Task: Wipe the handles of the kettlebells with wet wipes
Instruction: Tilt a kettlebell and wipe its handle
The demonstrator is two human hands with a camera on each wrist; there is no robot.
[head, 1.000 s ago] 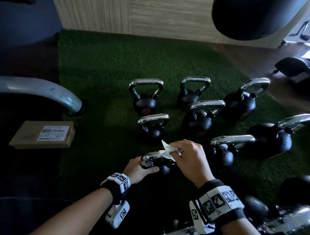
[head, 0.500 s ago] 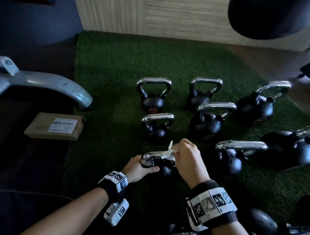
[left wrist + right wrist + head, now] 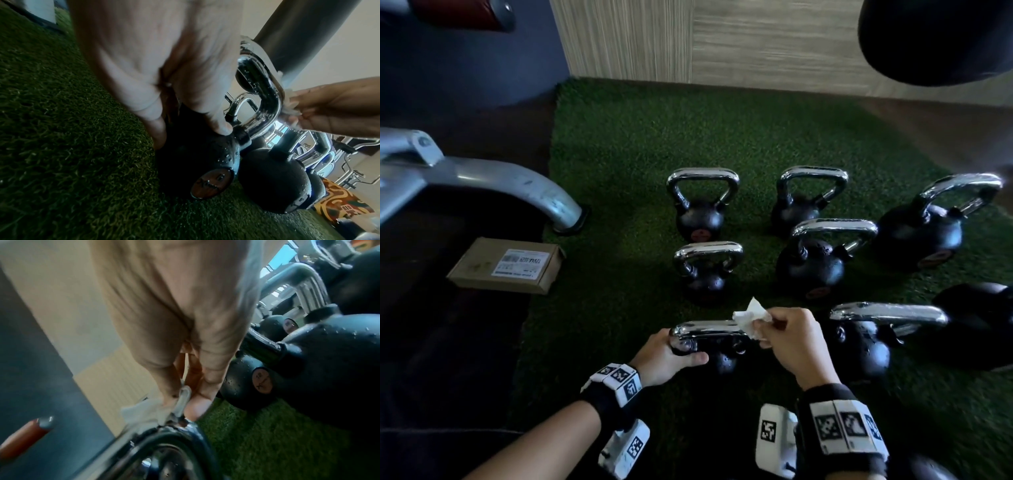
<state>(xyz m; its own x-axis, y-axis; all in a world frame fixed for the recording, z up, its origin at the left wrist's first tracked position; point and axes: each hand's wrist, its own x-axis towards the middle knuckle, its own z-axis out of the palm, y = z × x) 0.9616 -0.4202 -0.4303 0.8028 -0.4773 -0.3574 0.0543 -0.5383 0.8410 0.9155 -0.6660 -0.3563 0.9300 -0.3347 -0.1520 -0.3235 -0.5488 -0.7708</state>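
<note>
Several black kettlebells with chrome handles stand on green turf point(image 3: 619, 154). The nearest small kettlebell point(image 3: 722, 359) has its chrome handle point(image 3: 705, 329) in front of me. My left hand point(image 3: 671, 356) grips the left end of that handle, thumb and fingers down its side point(image 3: 156, 129). My right hand point(image 3: 791, 339) pinches a crumpled white wet wipe point(image 3: 750, 317) against the handle's right end; the wrist views show the wet wipe point(image 3: 148, 408) between thumb and fingers at the chrome bend point(image 3: 269, 97). Water drops cover the kettlebell body point(image 3: 195, 162).
A larger kettlebell point(image 3: 859, 346) stands right beside my right hand, with others behind point(image 3: 705, 274) point(image 3: 815, 263). A cardboard box point(image 3: 506, 265) lies left on the dark floor. A grey machine leg point(image 3: 482, 185) ends at the turf's edge. A black bag point(image 3: 935, 37) hangs top right.
My right hand slid the wipe to the right end of the handle, uncovering more chrome. The left hand kept its grip. The head view has turned to the left.
</note>
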